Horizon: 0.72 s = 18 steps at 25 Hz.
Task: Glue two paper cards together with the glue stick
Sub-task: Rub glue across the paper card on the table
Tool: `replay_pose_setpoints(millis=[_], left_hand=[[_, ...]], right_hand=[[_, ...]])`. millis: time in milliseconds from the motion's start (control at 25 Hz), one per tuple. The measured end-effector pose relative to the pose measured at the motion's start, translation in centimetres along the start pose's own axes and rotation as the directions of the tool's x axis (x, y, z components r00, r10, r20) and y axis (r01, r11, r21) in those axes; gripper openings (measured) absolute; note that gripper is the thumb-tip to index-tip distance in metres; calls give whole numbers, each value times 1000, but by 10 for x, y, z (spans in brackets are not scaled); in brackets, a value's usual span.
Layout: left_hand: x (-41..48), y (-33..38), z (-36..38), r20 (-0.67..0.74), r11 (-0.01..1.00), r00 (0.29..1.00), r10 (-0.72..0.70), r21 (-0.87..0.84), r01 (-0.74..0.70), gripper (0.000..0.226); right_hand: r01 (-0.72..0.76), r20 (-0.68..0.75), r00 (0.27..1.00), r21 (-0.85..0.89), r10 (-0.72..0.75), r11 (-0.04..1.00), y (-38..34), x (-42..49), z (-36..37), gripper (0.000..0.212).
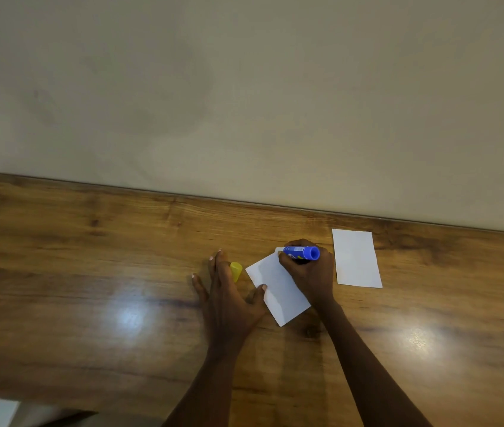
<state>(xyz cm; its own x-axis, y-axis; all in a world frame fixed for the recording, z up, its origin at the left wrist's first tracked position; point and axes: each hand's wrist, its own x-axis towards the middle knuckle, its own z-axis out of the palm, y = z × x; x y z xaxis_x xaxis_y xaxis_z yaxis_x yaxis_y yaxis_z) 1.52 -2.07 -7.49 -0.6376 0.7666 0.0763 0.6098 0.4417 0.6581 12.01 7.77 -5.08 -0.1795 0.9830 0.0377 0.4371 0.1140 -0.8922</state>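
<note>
Dim, warm light; 2 glare patches on the wooden table; edges bowed.

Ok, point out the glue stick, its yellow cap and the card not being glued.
glue stick (301, 252), head view, blue barrel.
yellow cap (237, 270), head view, its side, beside the left hand.
spare card (356, 258), head view, its middle.

Left of the small yellow plastic cap, the brown wooden tabletop lies open. Right of the cap, a flat left hand, a tilted white paper card and a right hand crowd together. A second white paper card lies further right.
</note>
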Motion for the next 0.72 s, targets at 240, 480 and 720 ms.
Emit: replay_pose_setpoints(millis=[240, 480, 720], left_hand=[[0, 1, 0, -5, 1000, 1000, -11, 5, 11, 94], [-1, 4, -2, 1, 1000, 1000, 23, 8, -23, 92], [-3, 7, -6, 0, 999, 999, 40, 23, -40, 86]], right_hand=[[-18, -43, 999, 39, 20, 999, -8, -6, -3, 23], [-4, -12, 1000, -317, 0, 948, -18, -70, 10, 42], [50, 356, 933, -289, 59, 956, -14, -42, -4, 46]])
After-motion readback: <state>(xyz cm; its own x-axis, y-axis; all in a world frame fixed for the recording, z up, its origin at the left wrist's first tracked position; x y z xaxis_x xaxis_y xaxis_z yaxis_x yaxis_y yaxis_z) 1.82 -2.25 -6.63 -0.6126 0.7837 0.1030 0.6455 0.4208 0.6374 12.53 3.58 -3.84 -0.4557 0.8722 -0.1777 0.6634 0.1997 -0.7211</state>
